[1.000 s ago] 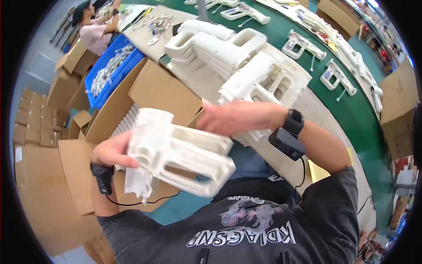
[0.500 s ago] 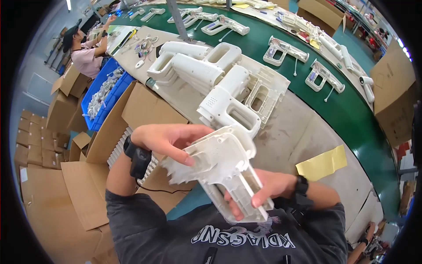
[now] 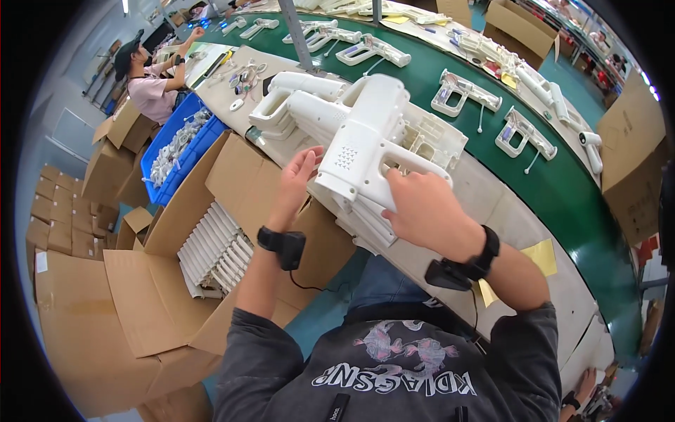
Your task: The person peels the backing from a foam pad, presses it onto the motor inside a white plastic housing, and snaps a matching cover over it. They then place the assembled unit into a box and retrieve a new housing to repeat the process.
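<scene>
Over the near edge of the worktable, my right hand [image 3: 429, 211] is wrapped round the handle loop of a white plastic gun-shaped shell [image 3: 362, 144]. Its outer face, with a patch of small holes, is upward. My left hand [image 3: 295, 184] is beside the shell's left end, fingers stretched out, and holds nothing that I can see. More white shells [image 3: 309, 105] lie stacked behind and partly under it. A ribbed white half shell [image 3: 436, 137] shows its inside at the stack's right.
An open cardboard box [image 3: 162, 309] with rows of white parts stands at left, near a blue bin [image 3: 165, 169] of pale parts. Partly assembled gun-shaped units [image 3: 524, 137] lie on a green conveyor [image 3: 583, 218]. Yellow paper [image 3: 538, 259] lies right. A co-worker [image 3: 151, 88] is at far left.
Both hands have moved up and away from my chest, where they held a white shell with its inside showing. My right hand now grips a shell, outer face up, at the stack; my left is free.
</scene>
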A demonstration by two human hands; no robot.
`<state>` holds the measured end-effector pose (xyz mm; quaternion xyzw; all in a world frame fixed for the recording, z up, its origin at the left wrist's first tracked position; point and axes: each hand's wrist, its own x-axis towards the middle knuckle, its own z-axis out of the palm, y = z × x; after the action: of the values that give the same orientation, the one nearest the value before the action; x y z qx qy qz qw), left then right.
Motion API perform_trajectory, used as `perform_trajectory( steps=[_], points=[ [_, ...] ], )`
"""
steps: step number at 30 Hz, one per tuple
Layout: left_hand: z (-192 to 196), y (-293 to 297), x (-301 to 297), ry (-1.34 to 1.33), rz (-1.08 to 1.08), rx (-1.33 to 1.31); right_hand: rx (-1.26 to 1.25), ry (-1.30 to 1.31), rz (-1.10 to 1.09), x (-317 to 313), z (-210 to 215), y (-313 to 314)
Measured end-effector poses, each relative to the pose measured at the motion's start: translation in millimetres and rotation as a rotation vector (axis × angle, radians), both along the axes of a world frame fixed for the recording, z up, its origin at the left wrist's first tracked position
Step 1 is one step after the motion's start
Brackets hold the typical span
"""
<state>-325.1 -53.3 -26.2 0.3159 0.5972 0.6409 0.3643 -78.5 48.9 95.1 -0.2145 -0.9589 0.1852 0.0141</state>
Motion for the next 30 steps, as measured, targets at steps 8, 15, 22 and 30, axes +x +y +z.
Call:
perform_trajectory(
  steps=[8,15,22,30],
  points=[
    [-12.6,19.8,38.9,-0.140,0.123,0.215,0.043,-0.076,-0.096,-33.6,-30.5,1.1],
    [-23.9,29.9,53.4,-0.323,0.262,0.311,0.064,0.033,-0.124,-48.4,-52.8,-5.5],
    [-31.1,36.2,63.3,-0.330,0.355,0.326,0.066,0.156,-0.163,-49.9,-54.8,-9.6],
    [-36.7,39.7,64.0,-0.286,0.383,0.298,0.043,0.157,-0.197,-50.4,-57.4,-11.6]
  ],
)
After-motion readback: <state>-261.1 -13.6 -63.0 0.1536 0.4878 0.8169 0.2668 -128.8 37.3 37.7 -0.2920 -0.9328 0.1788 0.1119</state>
